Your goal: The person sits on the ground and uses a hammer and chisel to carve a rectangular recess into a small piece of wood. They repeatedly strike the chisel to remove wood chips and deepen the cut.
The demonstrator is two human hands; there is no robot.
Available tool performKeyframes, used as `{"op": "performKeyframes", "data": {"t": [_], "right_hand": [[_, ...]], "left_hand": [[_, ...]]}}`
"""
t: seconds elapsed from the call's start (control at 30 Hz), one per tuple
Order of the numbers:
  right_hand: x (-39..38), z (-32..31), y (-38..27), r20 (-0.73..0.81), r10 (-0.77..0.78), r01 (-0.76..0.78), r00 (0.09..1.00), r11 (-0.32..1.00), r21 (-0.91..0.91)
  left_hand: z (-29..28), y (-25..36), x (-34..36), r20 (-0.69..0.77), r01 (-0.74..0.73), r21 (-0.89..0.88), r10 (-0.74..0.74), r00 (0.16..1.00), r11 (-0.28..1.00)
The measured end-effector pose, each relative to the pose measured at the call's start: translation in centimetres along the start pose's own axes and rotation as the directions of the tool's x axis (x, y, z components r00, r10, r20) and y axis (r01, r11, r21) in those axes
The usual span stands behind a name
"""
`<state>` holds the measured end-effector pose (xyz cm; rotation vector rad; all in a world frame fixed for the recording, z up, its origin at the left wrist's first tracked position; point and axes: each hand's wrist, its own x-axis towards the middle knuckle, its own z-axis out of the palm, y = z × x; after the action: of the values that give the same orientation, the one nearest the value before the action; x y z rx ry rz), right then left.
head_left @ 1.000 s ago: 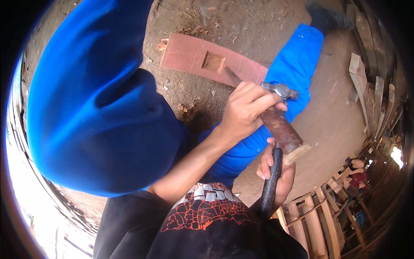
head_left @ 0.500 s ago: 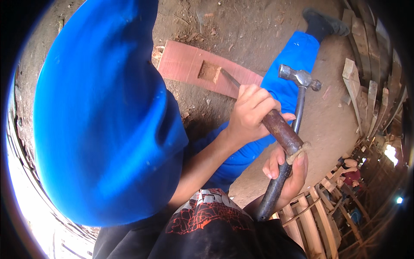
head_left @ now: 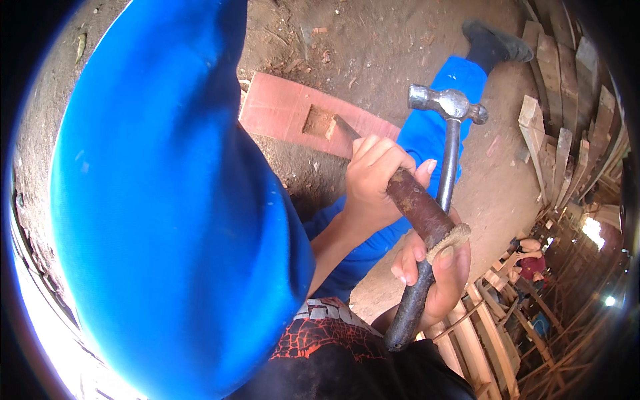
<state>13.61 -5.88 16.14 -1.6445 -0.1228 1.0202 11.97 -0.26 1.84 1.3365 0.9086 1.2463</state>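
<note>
My left hand point(head_left: 375, 179) is wrapped round a chisel point(head_left: 420, 205) with a brown handle whose butt end is frayed and mushroomed. Its metal blade slants down to the right edge of a square recess cut in a reddish wooden board point(head_left: 277, 107) lying on the ground. In my right hand point(head_left: 448, 283) is a ball-peen hammer point(head_left: 451, 150), gripped by its dark handle below the chisel's butt. The hammer's steel head points away from me, over my trouser leg. Chisel butt and hammer handle overlap in view; whether they touch I cannot tell.
My blue-trousered leg point(head_left: 167, 200) fills the left side; the other stretches ahead to a dark shoe point(head_left: 497, 45). Wood offcuts point(head_left: 557, 143) pile up at right, with timber pieces point(head_left: 490, 333) at lower right. Another person point(head_left: 531, 267) is farther back. Wood chips litter the dirt floor.
The hammer has shifted up and to the left in view, its head farther from me. My left hand and the chisel have moved slightly left; the blade stays at the recess.
</note>
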Motion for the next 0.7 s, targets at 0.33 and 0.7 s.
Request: {"op": "performKeyframes", "data": {"t": [0.33,0.7], "right_hand": [[-0.8,1.7,-1.0,0.036,0.133,-0.130,0.990,0.989,-0.066],[-2.1,-2.9,2.3,-0.132,-0.060,0.030,0.989,0.974,-0.223]], "left_hand": [[0.1,1.0,-2.2,0.009,0.188,-0.124,-0.188,0.982,0.974],[-0.9,0.9,-1.5,0.488,-0.041,0.013,0.029,0.872,0.999]]}}
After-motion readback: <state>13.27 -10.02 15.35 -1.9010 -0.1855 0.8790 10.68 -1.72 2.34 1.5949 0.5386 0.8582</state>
